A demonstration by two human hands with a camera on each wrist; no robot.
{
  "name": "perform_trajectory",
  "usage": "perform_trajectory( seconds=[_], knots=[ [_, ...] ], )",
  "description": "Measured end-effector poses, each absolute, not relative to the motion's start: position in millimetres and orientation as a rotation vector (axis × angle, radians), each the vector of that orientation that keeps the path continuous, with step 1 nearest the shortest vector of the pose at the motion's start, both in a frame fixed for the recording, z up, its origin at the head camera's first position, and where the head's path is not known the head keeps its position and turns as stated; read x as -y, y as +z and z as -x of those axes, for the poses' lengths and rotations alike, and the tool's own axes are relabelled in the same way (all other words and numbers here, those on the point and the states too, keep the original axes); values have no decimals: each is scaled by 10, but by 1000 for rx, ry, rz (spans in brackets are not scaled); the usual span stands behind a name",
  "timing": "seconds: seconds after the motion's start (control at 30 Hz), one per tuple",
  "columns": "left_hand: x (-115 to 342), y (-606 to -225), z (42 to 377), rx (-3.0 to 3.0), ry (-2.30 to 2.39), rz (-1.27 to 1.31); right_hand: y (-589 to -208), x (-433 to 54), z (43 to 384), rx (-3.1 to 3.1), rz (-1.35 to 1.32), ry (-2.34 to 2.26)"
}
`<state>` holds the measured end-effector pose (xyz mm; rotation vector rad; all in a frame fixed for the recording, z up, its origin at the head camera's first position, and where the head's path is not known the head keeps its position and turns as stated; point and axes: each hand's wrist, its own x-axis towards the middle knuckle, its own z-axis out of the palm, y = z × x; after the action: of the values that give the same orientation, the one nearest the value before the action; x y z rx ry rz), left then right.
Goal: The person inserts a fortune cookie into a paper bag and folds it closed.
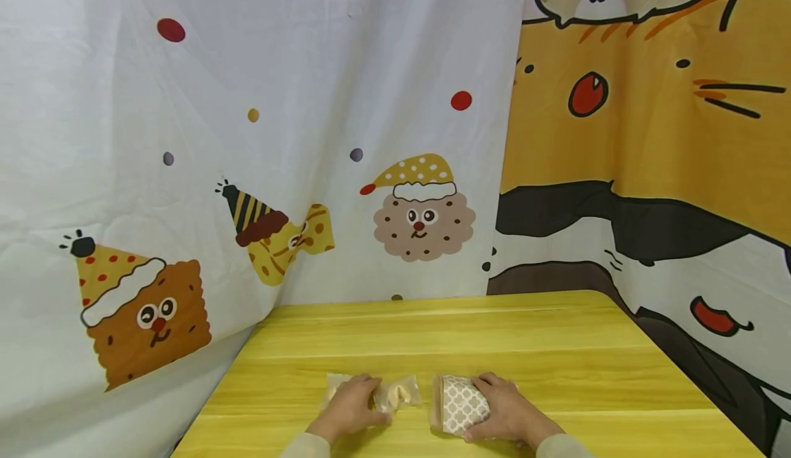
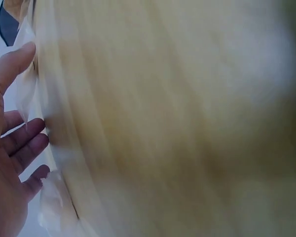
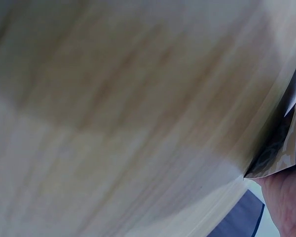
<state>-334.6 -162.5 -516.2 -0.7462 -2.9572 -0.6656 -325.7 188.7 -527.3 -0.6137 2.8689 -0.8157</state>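
Observation:
My left hand (image 1: 353,406) is low over the table between two small clear packets, its thumb and fingers spread apart. The right-hand packet (image 1: 398,394) has a beige folded piece inside, like a fortune cookie, and lies at the fingertips. The other packet (image 1: 334,384) is partly hidden behind the hand. In the left wrist view, clear film (image 2: 56,202) shows by the little finger. My right hand (image 1: 503,410) grips a small paper bag (image 1: 463,404), tan with a white lattice print, from its right side. The bag's dark fold (image 3: 271,150) shows in the right wrist view.
The yellow wood-grain table (image 1: 445,331) reaches back to a white cloth (image 1: 309,66) printed with cartoon biscuits. An orange cartoon cloth (image 1: 649,135) hangs along the right side.

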Motion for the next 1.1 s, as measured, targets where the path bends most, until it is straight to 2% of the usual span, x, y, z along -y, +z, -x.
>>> perform_trajectory(
  seconds=[0.4,0.63,1.1],
  knots=[
    [1541,-5110,3357,2890,-848,703,-5277,-1875,3282,-2871,611,-808],
    [1439,-5087,3311,2883,-981,766,-5280,-1875,3277,-2864,613,-805],
    [1090,-5143,3319,2933,-750,950,-5273,-1877,3271,-2883,624,-760]
  ],
)
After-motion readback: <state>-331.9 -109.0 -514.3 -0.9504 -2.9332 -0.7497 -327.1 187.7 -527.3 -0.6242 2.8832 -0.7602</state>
